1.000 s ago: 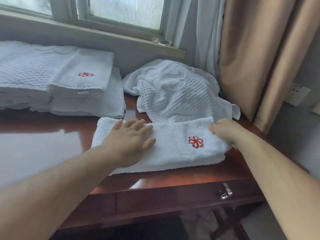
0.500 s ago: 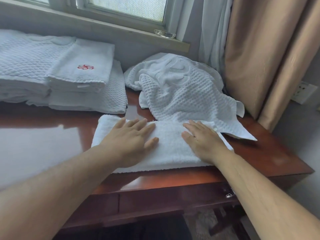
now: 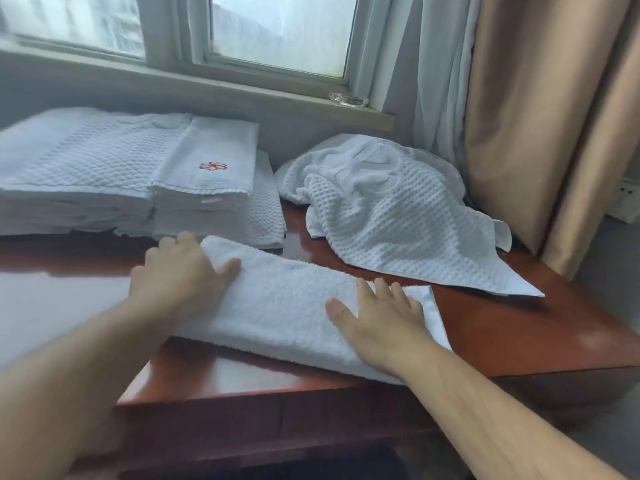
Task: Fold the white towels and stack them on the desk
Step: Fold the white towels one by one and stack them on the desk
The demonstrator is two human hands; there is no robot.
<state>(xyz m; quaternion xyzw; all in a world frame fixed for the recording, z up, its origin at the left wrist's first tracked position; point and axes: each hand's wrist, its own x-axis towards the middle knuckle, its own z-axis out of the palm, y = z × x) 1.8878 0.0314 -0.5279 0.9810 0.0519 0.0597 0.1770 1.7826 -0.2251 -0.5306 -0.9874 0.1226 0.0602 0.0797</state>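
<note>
Several folded white towels make up the pile [image 3: 104, 174] behind and to the left of the terry towel [image 3: 287, 303], and the top piece shows a red emblem [image 3: 212, 165]. Just in front of that pile, the left hand [image 3: 176, 275] covers the terry towel's left end. Its thumb lies along the top and its fingers bend over the far edge with their tips hidden, so I cannot tell whether they grip the cloth or only rest on it. The terry towel lies as a long doubled strip, slightly askew, with its near side close to the front lip of the desk [image 3: 519, 334]. On its right part the right hand [image 3: 384, 320] lies flat, fingers straight and spread, palm pressing the loops down. This cloth looks thick, soft and light — limp enough that a fold should spring open unless it is pressed. Its nap should grip skin well, though the whole strip may slide on the glossy wood. The best hold is probably at one end, pinching both corners through all layers while the other hand pins the middle. Behind and to the right of the terry towel a waffle towel [image 3: 391, 216] lies heaped and unfolded, its lower edge just beside the strip's far right corner. Whether they touch is unclear. Farther right hangs a tan curtain [image 3: 519, 116].
</note>
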